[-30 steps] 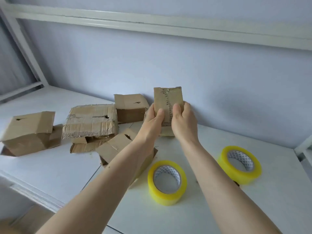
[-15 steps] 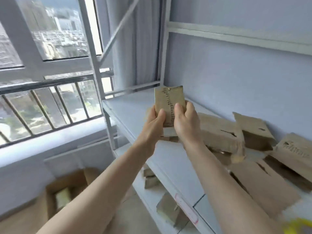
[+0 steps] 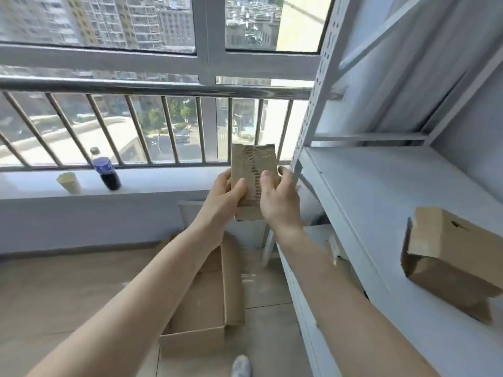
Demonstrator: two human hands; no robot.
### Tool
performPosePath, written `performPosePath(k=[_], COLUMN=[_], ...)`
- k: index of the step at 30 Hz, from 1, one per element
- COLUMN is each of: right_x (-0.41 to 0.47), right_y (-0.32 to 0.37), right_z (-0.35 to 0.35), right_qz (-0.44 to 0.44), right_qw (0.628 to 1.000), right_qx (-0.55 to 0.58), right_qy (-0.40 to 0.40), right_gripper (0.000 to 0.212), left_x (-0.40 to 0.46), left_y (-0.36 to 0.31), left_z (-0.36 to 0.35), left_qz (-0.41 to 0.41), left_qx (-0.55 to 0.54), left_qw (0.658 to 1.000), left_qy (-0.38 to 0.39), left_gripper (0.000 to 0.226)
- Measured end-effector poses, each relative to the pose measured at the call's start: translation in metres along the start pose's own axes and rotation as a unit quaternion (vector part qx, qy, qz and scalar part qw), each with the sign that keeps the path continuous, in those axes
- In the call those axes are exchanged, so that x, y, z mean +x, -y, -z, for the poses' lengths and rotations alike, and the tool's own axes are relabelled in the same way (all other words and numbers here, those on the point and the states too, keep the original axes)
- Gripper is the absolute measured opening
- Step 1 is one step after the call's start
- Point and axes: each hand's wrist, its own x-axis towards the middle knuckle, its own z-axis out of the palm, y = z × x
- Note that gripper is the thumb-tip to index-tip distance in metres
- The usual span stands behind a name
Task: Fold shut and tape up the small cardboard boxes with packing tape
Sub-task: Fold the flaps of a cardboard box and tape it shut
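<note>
Small cardboard box [image 3: 253,170], taped along its near face, was held upright in the air in front of the window railing [image 3: 152,89], left of the white shelf [image 3: 381,191]. The left hand [image 3: 224,193] gripped its left edge, thumb across the front; the right hand [image 3: 277,197] gripped its right edge likewise. A second box [image 3: 449,257] lay tilted on the shelf. A large open carton [image 3: 201,303] sat on the floor below. A dark bottle [image 3: 104,170] and a cup [image 3: 68,182] stood near each other on the sill.

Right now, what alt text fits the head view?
Both hands, left hand and right hand, grip a small taped brown cardboard box above a large open cardboard carton on the floor, beside a white metal shelf.
</note>
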Motion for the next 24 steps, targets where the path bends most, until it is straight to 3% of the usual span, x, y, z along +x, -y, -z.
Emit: performPosePath(k=[4,11,19,24], right_x=[0.048,0.126,0.156,0.156], right_y=[-0.025,-0.104,-0.242,-0.344], right_z=[-0.071,-0.197,-0.316,-0.4], right_qz=[-0.032,-0.115,-0.205,-0.265], right_qw=[0.997,0.976,0.942,0.915], right_qx=[0.022,0.017,-0.022,-0.05], right_qy=[0.066,0.185,0.265,0.3], right_gripper=[0.039,0.021,0.025,0.041], left_x=[0.051,0.14,0.201,0.224], left_y=[0.027,0.106,0.279,0.4], left_z=[0.056,0.131,0.208,0.257], left_qz=[0.029,0.101,0.23,0.287], left_qx=[0.018,0.054,0.075,0.113], left_qw=[0.998,0.984,0.941,0.921], left_qy=[-0.062,-0.134,-0.237,-0.238], left_gripper=[0.038,0.026,0.024,0.022])
